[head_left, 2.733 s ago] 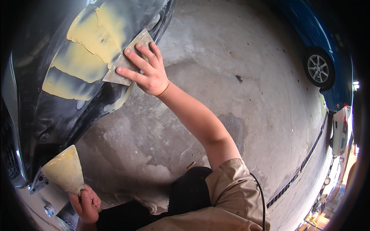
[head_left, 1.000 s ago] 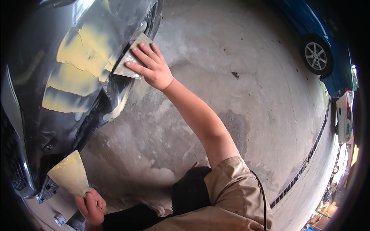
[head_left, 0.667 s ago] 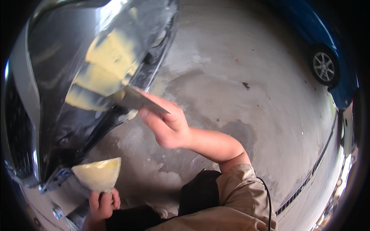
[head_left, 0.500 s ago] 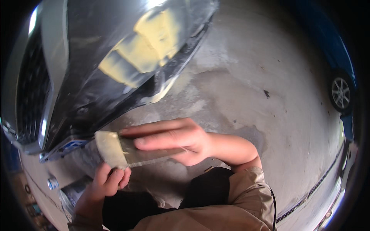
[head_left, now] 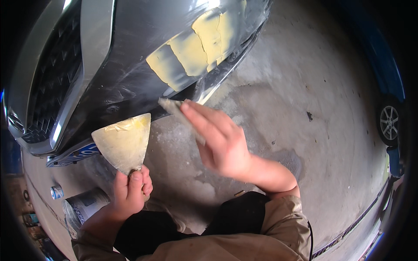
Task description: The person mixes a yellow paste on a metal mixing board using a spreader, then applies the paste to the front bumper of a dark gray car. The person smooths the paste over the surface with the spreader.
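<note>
My left hand [head_left: 130, 191] grips the handle of a wide putty knife [head_left: 124, 148], its blade pointing up. Pale yellow filler [head_left: 133, 125] coats the blade, thicker along the upper edge. Higher and to the right, my right hand [head_left: 226, 141] pinches a flat, thin spreader [head_left: 170, 107] between straight fingers and thumb, apart from the putty knife. Motion blurs this spreader a little. Beyond its tip is the dark car bumper [head_left: 130, 65], where yellow filler [head_left: 185, 56] lies in broad, overlapping bands near the corner. The spreader's tip appears close to the bumper's lower edge; contact cannot be told.
A grille [head_left: 56, 74] and a blue number plate [head_left: 82, 153] are at the car's front. A can [head_left: 56, 192] and a bucket [head_left: 87, 204] stand on the floor at lower left. A blue car [head_left: 383, 65] is at the far right.
The spreader has left the putty knife's blade and moved up toward the bumper with my right hand. The blade has turned to face me more squarely. The bumper sits farther right in view.
</note>
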Demonstrator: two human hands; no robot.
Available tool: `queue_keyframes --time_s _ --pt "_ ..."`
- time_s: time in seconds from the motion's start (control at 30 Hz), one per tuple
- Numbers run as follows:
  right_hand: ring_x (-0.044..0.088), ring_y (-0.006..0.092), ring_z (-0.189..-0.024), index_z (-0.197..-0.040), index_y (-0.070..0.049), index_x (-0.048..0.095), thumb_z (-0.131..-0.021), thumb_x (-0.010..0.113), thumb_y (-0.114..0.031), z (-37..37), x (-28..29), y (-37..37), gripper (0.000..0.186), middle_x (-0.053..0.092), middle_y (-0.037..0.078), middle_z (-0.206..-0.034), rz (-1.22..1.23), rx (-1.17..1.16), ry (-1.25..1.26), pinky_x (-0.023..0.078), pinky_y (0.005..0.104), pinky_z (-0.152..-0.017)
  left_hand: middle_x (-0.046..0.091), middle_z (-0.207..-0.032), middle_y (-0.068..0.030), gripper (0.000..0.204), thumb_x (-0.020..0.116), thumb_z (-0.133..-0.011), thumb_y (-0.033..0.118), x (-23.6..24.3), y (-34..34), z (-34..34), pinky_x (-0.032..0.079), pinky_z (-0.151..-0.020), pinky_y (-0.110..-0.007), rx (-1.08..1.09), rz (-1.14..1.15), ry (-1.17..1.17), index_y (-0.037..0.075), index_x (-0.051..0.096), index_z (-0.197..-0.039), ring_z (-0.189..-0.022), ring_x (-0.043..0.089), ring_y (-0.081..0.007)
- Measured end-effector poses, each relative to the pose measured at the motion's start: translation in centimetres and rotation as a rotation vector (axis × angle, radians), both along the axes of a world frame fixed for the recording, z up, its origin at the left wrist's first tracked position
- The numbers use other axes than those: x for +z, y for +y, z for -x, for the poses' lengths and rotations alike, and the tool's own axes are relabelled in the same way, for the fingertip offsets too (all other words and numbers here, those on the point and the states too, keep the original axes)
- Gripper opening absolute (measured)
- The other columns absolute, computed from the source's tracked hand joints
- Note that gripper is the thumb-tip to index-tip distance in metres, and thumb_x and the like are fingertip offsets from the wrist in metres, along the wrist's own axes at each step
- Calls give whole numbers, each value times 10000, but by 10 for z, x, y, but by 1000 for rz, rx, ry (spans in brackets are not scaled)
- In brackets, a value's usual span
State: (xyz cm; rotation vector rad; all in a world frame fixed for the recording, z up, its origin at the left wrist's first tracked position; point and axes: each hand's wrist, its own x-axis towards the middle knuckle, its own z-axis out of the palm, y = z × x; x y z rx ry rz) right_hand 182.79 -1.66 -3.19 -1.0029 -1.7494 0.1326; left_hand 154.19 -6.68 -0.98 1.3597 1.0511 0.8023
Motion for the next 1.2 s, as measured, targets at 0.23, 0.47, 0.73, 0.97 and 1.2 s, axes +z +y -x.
queue_keyframes --time_s 0.23,0.47,0.73,0.97,1.2 --pt "608 260 -1040 -1455 -41 642 -859 628 -286 29 12 -21 645 654 161 -1406 -166 39 -282 487 364 -883 555 -810 -53 99 464 -1099 47 -2 -11 -3 450 -547 -274 -122 -139 175 -3 480 -1183 -613 503 -103" --pt "642 282 -1036 -1379 -54 707 -831 663 -173 13 -8 -25 563 697 115 -1369 -36 284 -116 534 393 -899 482 -750 -21 108 450 -1107 113 3 -9 14 405 -509 -274 155 -47 76 35 465 -1179 -588 445 -95" --pt "638 362 -1211 -1284 -154 781 -783 614 52 -99 -19 58 567 696 139 -1370 -441 -222 -33 470 519 -1056 630 -963 -117 171 519 -1111 223 -39 -18 108 502 -623 -384 160 91 45 62 543 -1163 -714 595 -234" --pt "595 339 -1347 -1243 -318 799 -787 666 73 -167 20 131 615 679 52 -1410 -458 -383 -207 228 705 -1233 676 -967 -234 356 536 -1093 355 -58 54 131 516 -687 -558 -349 465 -370 6 587 -1139 -809 662 -397" --pt "584 346 -1395 -1262 -291 799 -773 570 185 -172 32 167 720 688 58 -1426 -450 -342 -145 262 664 -1249 449 -659 -13 261 458 -1099 203 -6 -6 52 350 -461 -285 213 168 126 70 520 -883 -520 414 -135"
